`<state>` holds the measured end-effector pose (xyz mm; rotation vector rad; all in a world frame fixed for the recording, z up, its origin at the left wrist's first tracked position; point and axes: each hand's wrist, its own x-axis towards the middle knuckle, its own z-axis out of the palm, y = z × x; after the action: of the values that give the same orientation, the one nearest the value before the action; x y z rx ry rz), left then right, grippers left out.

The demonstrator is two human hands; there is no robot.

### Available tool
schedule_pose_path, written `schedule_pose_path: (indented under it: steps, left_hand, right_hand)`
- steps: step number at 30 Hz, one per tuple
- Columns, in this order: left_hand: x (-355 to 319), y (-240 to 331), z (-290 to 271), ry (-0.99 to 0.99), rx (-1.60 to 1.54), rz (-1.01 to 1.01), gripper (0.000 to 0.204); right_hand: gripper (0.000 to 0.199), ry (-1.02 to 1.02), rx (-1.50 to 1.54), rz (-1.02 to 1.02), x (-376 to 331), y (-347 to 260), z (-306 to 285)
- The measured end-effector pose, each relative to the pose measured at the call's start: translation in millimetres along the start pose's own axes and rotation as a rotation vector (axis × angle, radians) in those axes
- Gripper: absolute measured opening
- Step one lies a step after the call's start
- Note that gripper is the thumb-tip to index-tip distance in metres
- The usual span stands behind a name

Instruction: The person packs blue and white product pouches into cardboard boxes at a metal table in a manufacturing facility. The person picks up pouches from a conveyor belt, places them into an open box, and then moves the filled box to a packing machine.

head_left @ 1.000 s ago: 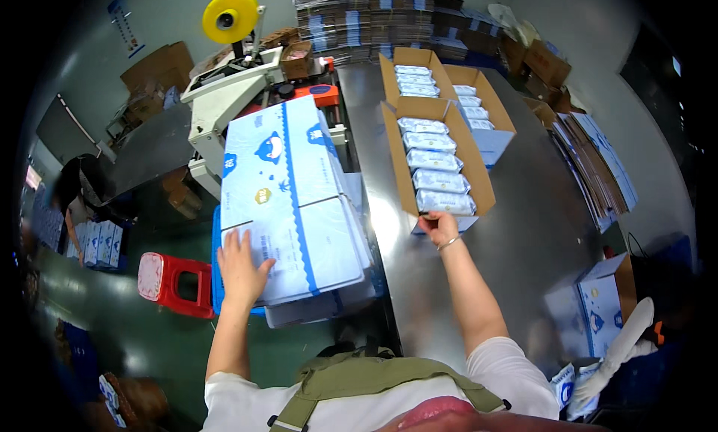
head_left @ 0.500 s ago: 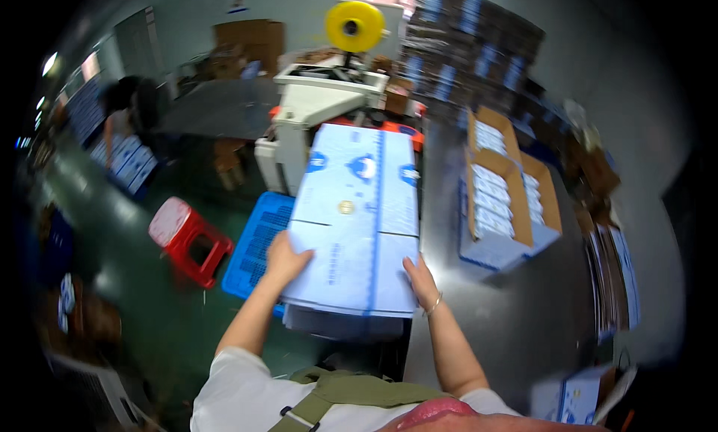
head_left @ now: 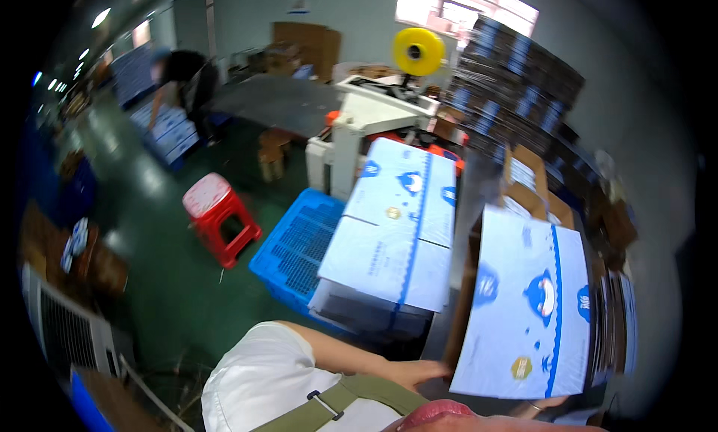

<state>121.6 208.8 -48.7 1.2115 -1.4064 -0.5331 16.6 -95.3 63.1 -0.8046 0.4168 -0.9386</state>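
A white carton (head_left: 523,305) with blue print and a brown left side is raised and tilted at my right. My left hand (head_left: 415,372) reaches across to its lower left corner, its fingers blurred against the side there. At the near edge my right hand (head_left: 552,403) grips the carton from below; most of that hand is hidden behind it. To the left, a stack of similar white cartons or flat sheets (head_left: 396,230) lies in front of the white machine (head_left: 359,125) with a yellow reel (head_left: 419,51), with neither hand on it.
A blue plastic crate (head_left: 295,241) and a red stool (head_left: 221,219) stand on the green floor. Open cartons (head_left: 527,181) sit behind the raised one on the metal table. Folded cardboard (head_left: 617,327) leans at the right. A person (head_left: 187,84) bends over boxes far left.
Both hands have left the stack in front of the machine and moved to the right. A white carton is now raised there, covering part of the open cartons. My view has turned.
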Motion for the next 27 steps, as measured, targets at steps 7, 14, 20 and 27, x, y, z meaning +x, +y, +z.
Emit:
schedule_pose_path:
  steps: [7,14,20,27]
  left_hand:
    - [78,4,-76,0.356,0.511,-0.185,0.081]
    - [210,20,-57,-0.877,0.525,-0.24,0.11]
    - [206,13,37,-1.619,0.755,-0.29,0.099]
    - [205,-65,57,-0.333,0.957,-0.267,0.1]
  right_hand:
    - [0.031,-0.542,-1.822,-0.544,-81,-74,-98]
    - [0.037,-1.014,-2.14,0.113,-163,6,-219]
    - [0.023,-0.742,-1.703,0.019,-167,-13,-215]
    - [0.047,0.015,-1.607,-0.61,-82,-138,-176]
